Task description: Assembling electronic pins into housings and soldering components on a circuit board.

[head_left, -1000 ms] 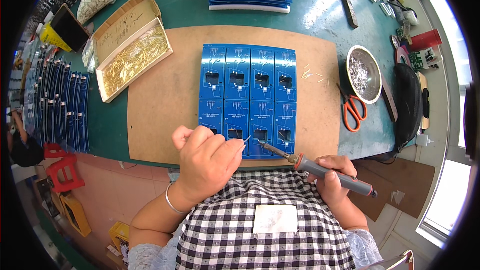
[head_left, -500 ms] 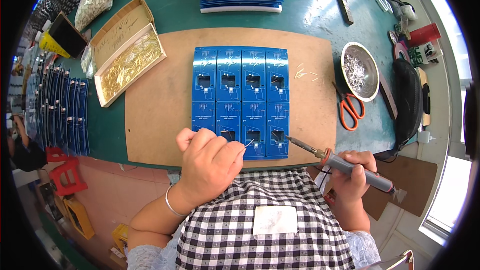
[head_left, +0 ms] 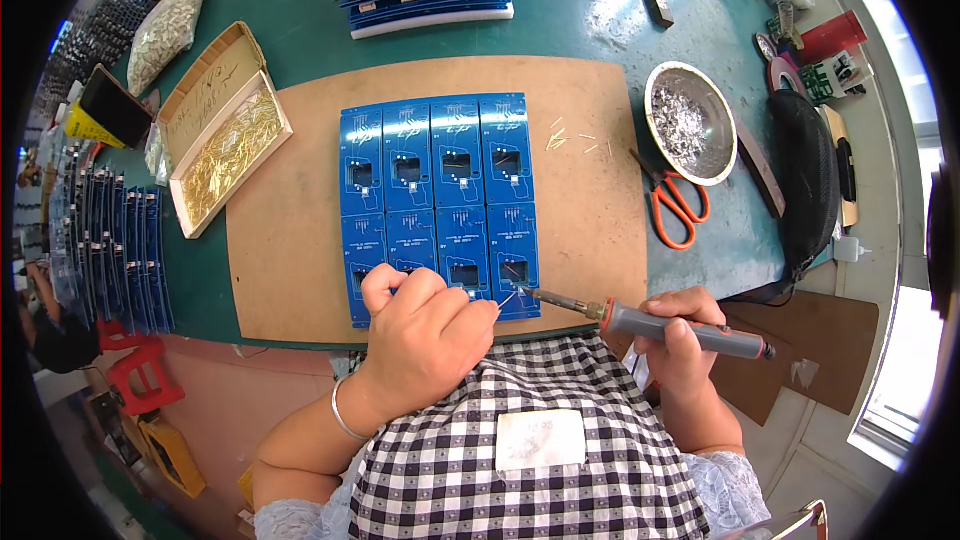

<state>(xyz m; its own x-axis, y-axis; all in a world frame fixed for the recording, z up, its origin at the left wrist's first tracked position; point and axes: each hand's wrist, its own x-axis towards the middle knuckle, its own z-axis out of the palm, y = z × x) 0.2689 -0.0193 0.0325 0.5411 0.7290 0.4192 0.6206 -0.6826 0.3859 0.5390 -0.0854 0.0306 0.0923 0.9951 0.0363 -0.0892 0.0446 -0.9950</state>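
Observation:
A blue circuit board panel (head_left: pixel 412 138), divided into several sections with square cutouts, lies on a brown sheet in front of me. My left hand (head_left: pixel 425 335) rests at the panel's near edge, fingers pinching a thin silvery solder wire (head_left: pixel 508 299). The wire's free end points at the near right section. In my right hand (head_left: pixel 685 345) is a grey and red soldering iron (head_left: pixel 632 321), gripped like a pen from the right. Its tip is over that same section, close to the wire's end; whether they touch I cannot tell. My left hand hides part of the near left sections.
Loose brass-coloured pins (head_left: pixel 558 136) lie right of the panel. Beyond them are orange-handled scissors (head_left: pixel 678 210) and a metal bowl (head_left: pixel 735 145) of silvery scraps. At left stands a cardboard box (head_left: pixel 190 208) of pins. Stacked blue boards (head_left: pixel 430 0) sit at the back, more boards (head_left: pixel 120 250) far left.
The soldering iron's tip has come left, from the panel's right edge onto the near right section, close to the solder wire. The whole view has shifted somewhat, so the panel appears further left.

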